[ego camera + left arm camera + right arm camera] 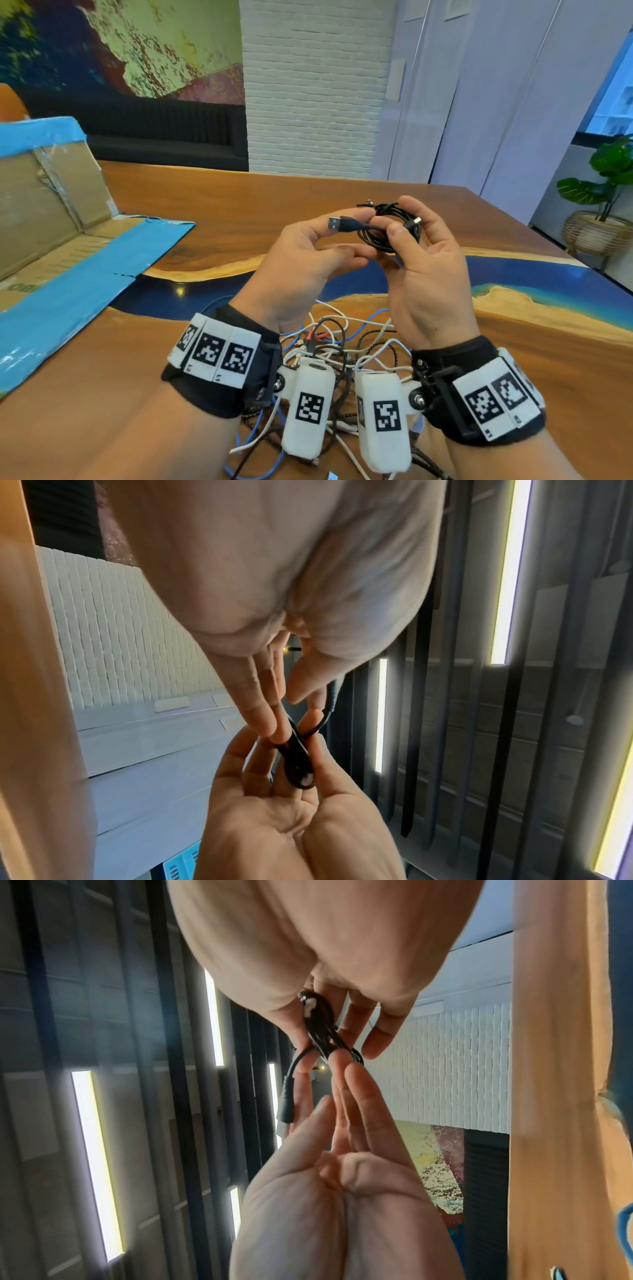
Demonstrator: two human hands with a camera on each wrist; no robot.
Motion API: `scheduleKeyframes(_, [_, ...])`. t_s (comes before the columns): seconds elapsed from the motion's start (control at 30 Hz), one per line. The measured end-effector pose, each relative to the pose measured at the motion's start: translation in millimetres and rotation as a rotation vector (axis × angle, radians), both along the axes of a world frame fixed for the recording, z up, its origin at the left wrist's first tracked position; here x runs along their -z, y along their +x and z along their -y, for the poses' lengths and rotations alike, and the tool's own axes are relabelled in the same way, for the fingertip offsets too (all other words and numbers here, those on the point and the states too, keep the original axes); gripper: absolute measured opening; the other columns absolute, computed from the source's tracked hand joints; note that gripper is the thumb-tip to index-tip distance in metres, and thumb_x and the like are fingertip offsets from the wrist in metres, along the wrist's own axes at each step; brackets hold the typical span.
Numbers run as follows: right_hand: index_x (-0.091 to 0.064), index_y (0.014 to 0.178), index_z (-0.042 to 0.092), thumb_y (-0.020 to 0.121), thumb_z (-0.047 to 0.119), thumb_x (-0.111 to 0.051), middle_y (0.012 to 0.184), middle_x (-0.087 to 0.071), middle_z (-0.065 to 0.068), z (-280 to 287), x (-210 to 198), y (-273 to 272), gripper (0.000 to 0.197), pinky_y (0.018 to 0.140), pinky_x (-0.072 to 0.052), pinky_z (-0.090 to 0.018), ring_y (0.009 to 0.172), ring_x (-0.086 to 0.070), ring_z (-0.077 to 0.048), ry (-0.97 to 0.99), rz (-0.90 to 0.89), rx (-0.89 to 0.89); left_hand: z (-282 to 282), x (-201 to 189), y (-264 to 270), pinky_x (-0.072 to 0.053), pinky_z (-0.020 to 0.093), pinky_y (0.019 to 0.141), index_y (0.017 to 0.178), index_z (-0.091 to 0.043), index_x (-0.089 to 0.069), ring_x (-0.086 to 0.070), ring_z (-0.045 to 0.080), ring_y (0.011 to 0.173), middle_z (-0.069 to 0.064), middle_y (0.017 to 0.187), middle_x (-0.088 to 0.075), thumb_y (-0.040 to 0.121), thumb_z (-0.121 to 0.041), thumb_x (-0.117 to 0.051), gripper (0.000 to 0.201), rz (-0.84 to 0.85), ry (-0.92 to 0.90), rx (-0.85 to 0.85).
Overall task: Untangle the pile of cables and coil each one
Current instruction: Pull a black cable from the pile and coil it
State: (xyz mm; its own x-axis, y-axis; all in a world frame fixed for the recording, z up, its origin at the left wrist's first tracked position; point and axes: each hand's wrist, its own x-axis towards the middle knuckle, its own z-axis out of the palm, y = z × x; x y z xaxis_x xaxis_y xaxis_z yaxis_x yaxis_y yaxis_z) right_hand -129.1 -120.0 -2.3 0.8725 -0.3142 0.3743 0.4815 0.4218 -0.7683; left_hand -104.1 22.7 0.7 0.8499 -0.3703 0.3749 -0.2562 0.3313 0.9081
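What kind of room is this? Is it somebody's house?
Probably an office lounge or meeting room, not a home. There's a big wood-and-blue-resin table, a long dark bench seat under a large wall painting, and a potted plant by the window.

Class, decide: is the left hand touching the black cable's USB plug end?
Touching. In the head view the left hand pinches the black cable just behind its USB plug; no gap shows there.

Head view looks forward-down over table (239, 192); wrist views, close, face upward; all share black cable (387, 229).
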Motion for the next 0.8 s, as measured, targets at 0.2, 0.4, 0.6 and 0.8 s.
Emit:
scheduleKeyframes(0.2, [-0.049,0.136,0.012,0.102,0.000,-0.051,0.112,-0.075,-0.020,-2,0,-2,0.036,0.098,-0.055,-0.044,0.113,-0.070,-0.031,-0.011,0.011,-0.024,4,-1,-4,-0.056,0.032,0.084,0.120,-0.009,-0.072,-0.068,0.014,0.088,0.009,0.111,-0.076,0.092,-0.012,-0.066,0.029,0.061,-0.008,-0.101])
scheduleKeyframes(0.4, [-0.053,0.133,0.014,0.103,0.001,-0.050,0.104,-0.077,-0.010,3,-4,0,0.034,0.082,-0.056,-0.037,0.097,-0.072,-0.022,0.035,-0.006,-0.017,4,-5,-4,-0.051,0.028,0.080,0.101,-0.015,-0.075,-0.072,0.017,0.095,0.003,0.099,-0.077,0.103,-0.028,-0.051,0.027,0.090,0.020,-0.173])
scheduleKeyframes(0.6, [-0.054,0.135,0.012,0.101,-0.004,-0.049,0.098,-0.075,-0.008,9,-4,3,0.038,0.072,-0.059,-0.032,0.084,-0.067,-0.016,0.091,-0.006,-0.006,5,-3,-3,-0.046,0.036,0.085,0.092,-0.014,-0.070,-0.072,0.024,0.099,0.011,0.098,-0.076,0.108,-0.029,-0.041,0.036,0.063,0.011,-0.138])
scheduleKeyframes(0.8, [-0.058,0.132,0.014,0.099,-0.006,-0.050,0.094,-0.074,-0.008,17,-10,3,0.039,0.067,-0.058,-0.032,0.077,-0.065,-0.015,0.163,-0.009,-0.066,4,-4,-3,-0.044,0.037,0.083,0.092,-0.014,-0.072,-0.071,0.022,0.098,0.008,0.098,-0.076,0.102,-0.037,-0.050,0.033,0.132,-0.018,-0.100])
